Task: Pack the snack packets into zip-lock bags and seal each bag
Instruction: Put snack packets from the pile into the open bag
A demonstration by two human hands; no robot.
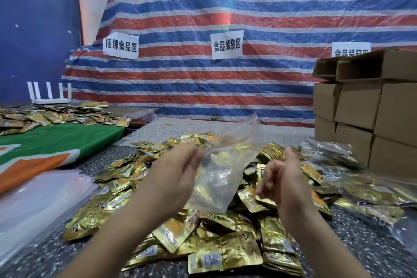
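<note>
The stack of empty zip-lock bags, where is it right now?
In the head view, the stack of empty zip-lock bags lies at the lower left on the speckled table, beside the pile of gold snack packets.

Striped tarp point(225, 88) behind speckled table point(372, 244)

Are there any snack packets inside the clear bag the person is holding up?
No: the zip-lock bag in the left hand looks empty, and the gold packets only show through it from the pile beneath.
</note>
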